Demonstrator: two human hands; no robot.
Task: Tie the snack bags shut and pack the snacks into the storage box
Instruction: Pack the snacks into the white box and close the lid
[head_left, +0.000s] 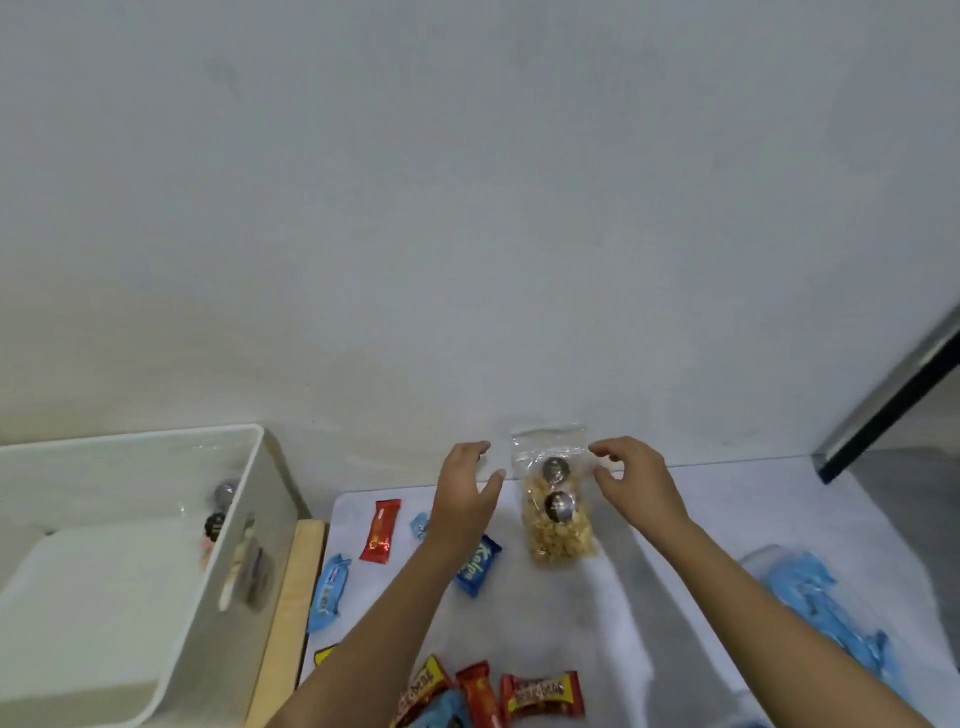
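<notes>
A clear snack bag (558, 512) of pale puffed pieces with two dark round stickers stands upright against the wall at the back of the white mat. My left hand (465, 491) hovers just left of it, fingers spread, not touching. My right hand (631, 480) is at the bag's upper right edge with loosely curved fingers; whether it touches the plastic I cannot tell. The white storage box (260, 467) stands at the left; a clear bag with dark stickers (221, 512) leans inside against its right wall.
Loose wrapped snacks lie on the mat: a red bar (382, 530), blue packets (327, 592) (478, 566), and several red and yellow ones (540, 693) near the front. A blue plastic bag (826, 608) lies at the right. A wooden board (291, 613) borders the box.
</notes>
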